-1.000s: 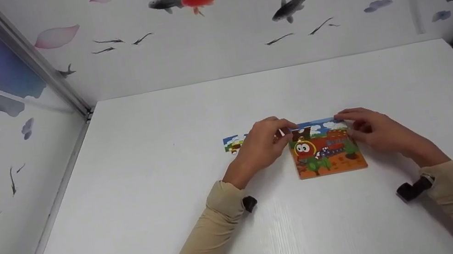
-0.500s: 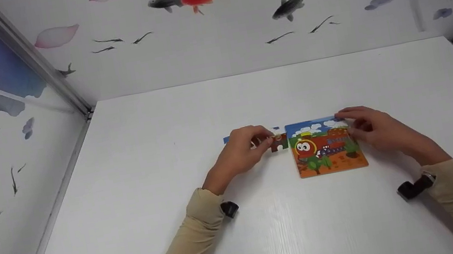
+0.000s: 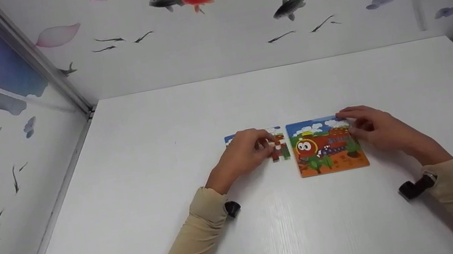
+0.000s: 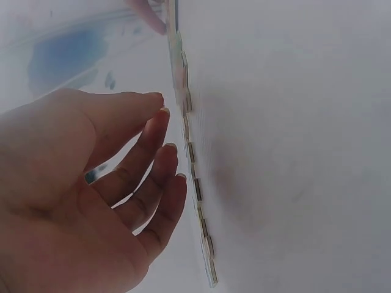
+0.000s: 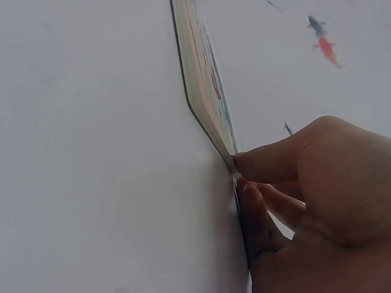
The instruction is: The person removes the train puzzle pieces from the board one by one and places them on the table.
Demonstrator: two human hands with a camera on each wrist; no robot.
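My left hand (image 3: 244,155) is over several joined jigsaw pieces (image 3: 227,139) left of the board, covering their middle. Thumb and index finger pinch a brown and green jigsaw piece (image 3: 280,154) at their lower right. In the left wrist view, the left hand (image 4: 98,189) has its thumb and index tips close together beside the thin row of piece edges (image 4: 194,165). A square puzzle board (image 3: 325,156) with a cartoon train lies flat. My right hand (image 3: 376,131) grips its upper right corner; in the right wrist view the thumb touches the board's edge (image 5: 198,91).
A white table (image 3: 273,230) carries the puzzle and the board near its middle. White panels (image 3: 240,45) printed with fish stand at the back and left. Each wrist wears a black camera (image 3: 414,189).
The left hand has moved left off the board, taking the brown piece from its top left to the joined pieces, then slightly toward me. The right hand stays at the corner.
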